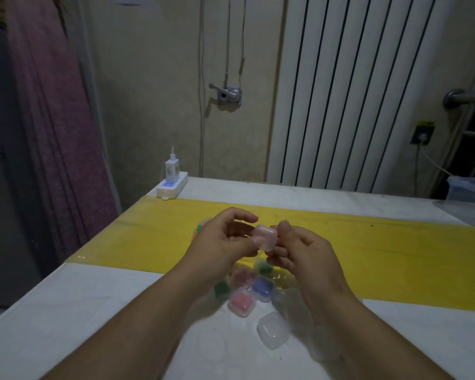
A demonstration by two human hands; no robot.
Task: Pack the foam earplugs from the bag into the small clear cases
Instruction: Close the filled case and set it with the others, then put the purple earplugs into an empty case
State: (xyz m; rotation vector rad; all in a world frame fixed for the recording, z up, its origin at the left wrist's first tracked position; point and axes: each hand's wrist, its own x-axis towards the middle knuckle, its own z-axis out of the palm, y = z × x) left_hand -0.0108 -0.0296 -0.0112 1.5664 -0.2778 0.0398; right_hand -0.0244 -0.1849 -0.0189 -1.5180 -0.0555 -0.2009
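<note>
Both hands hold one small clear case (264, 237) above the table, over the yellow strip (368, 242). My left hand (225, 239) pinches its left side and my right hand (299, 250) grips its right side with curled fingers. What is inside that case is too blurred to tell. Below the hands lie several small cases: one with pink earplugs (241, 302), one with blue earplugs (263, 288), green ones (221, 289), and an empty clear case (273, 330). Coloured earplugs in a bag (200, 229) show just behind my left hand, mostly hidden.
A white power strip with a charger (172, 185) sits at the table's far left corner. A clear plastic container (469, 189) stands at the far right edge. The table's left edge runs diagonally beside a purple curtain (55, 119). A radiator (354, 91) lines the wall.
</note>
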